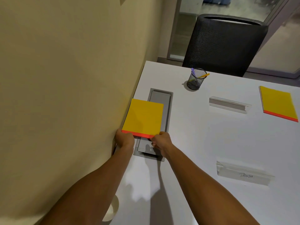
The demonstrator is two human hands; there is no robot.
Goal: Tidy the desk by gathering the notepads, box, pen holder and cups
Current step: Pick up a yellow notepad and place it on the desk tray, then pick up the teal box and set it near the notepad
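Against the wall, I am gripping one yellow notepad [143, 117] by its orange edge with left hand [124, 140] and right hand [160, 141], while second notepad [278, 103] and pen holder [195, 79] are waiting ungathered across the worktop [211, 140].

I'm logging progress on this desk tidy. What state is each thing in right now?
near notepad: closed, held at its orange edge by both hands, over the grey cable tray
left hand: grips notepad
right hand: pinches notepad
far notepad: closed, flat on desk
pen holder: upright, pens inside
two clear name stands: standing
chair: unoccupied
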